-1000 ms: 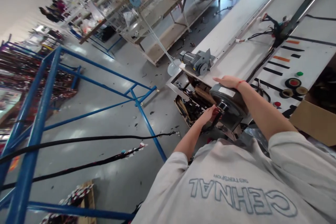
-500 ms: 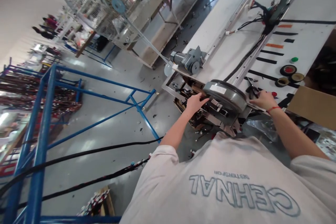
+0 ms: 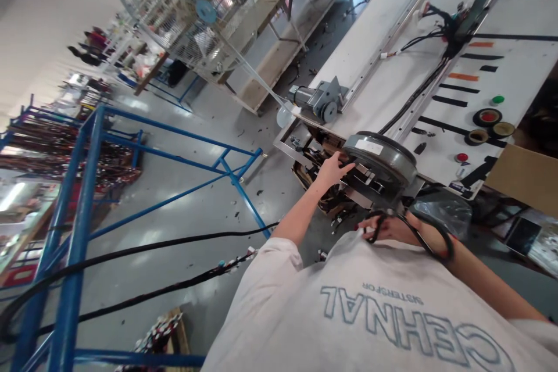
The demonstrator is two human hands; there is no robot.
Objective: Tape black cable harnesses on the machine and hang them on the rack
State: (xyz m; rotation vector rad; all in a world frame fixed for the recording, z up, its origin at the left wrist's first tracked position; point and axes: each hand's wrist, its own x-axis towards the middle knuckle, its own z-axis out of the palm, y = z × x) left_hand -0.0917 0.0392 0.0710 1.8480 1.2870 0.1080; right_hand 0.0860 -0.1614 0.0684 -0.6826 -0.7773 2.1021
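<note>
Left hand (image 3: 330, 174), thumb and fingers parted, is at the round machine (image 3: 394, 158) at the bench (image 3: 364, 49) end; right hand (image 3: 399, 229) grips black-handled scissors (image 3: 448, 245). Cable bundle (image 3: 408, 106) lies alongside, its degree of completion indeterminable.

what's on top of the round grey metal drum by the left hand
A white rectangular label sits on the drum. The drum's far side and whatever is beneath the label are covered, so neither can be seen.

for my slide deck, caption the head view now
Right hand with black scissors, left hand at the round machine
</note>
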